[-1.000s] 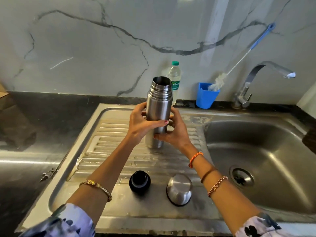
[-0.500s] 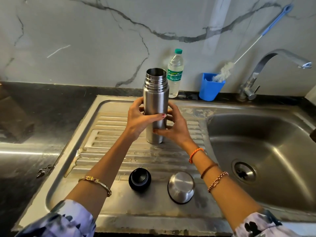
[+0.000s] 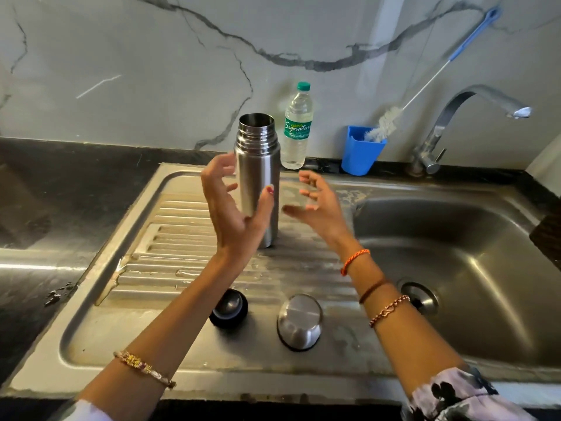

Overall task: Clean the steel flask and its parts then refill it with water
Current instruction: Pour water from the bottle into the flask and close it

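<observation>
Between my hands stands the steel flask (image 3: 258, 177), upright and uncapped on the ribbed draining surface (image 3: 182, 238). Left hand (image 3: 233, 205) and right hand (image 3: 318, 205) are apart, fingers spread, gripping nothing; my left thumb overlaps the flask, contact unclear. My left forearm partly hides the black stopper (image 3: 229, 308); the steel cup (image 3: 300, 322) sits inverted beside it.

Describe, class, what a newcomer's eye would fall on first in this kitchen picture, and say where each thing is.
First comes the open steel flask, standing upright on the ribbed drainboard with the left hand and right hand spread open on either side of it. Nearer the camera, a black stopper and a steel cup sit on the drainboard. By the wall stands a water bottle.
</observation>
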